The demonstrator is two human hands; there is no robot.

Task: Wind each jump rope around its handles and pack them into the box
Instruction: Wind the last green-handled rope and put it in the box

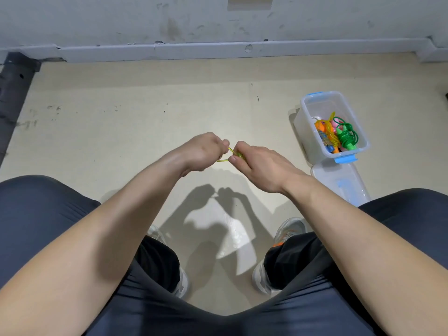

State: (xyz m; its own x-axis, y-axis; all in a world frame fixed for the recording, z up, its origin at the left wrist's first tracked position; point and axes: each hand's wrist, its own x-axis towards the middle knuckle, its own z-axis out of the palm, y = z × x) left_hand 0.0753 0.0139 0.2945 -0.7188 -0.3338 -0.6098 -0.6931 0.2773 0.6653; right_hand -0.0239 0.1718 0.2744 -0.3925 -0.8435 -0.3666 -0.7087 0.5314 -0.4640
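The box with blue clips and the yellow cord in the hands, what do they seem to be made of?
The box: likely clear rigid plastic, glossy; the ropes inside show through its walls. The yellow cord: probably soft translucent plastic or vinyl, slightly shiny; it bends in a tight loop between the left hand and right hand, which pinch it.

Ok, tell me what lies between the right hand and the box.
Only bare floor separates the right hand, gripping the yellow rope, from the box; head view shows it.
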